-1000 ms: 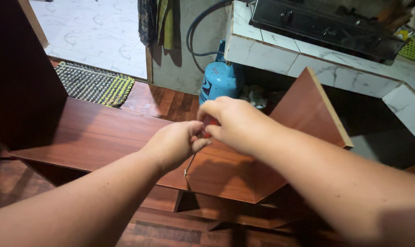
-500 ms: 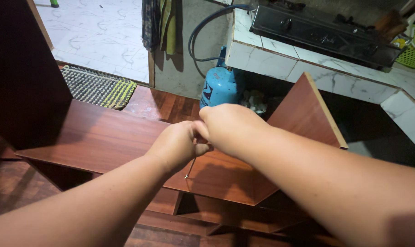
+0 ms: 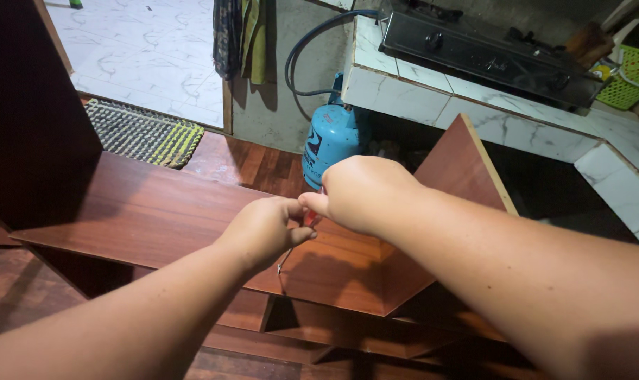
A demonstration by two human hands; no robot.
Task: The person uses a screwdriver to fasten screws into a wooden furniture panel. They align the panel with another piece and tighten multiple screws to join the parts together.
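Both hands meet over a reddish wooden panel, working a small screwdriver.

Nearest, the left hand (image 3: 267, 229) has its grip pinched together on the thin metal shaft of the screwdriver (image 3: 291, 250), whose tip points down at the wooden panel (image 3: 157, 214); the right hand (image 3: 365, 193) is clamped over the red handle, mostly hiding it. The flat panel already meets an upright side board (image 3: 460, 165) at a corner, so the piece looks partly assembled, though no screw is visible and the fastening seems unfinished. The wood is glossy, red-brown, with pale raw edges. Beyond stand a blue gas cylinder (image 3: 331, 141), a tiled surface (image 3: 488, 119) carrying a stove (image 3: 488, 53), and a doormat (image 3: 143, 130).
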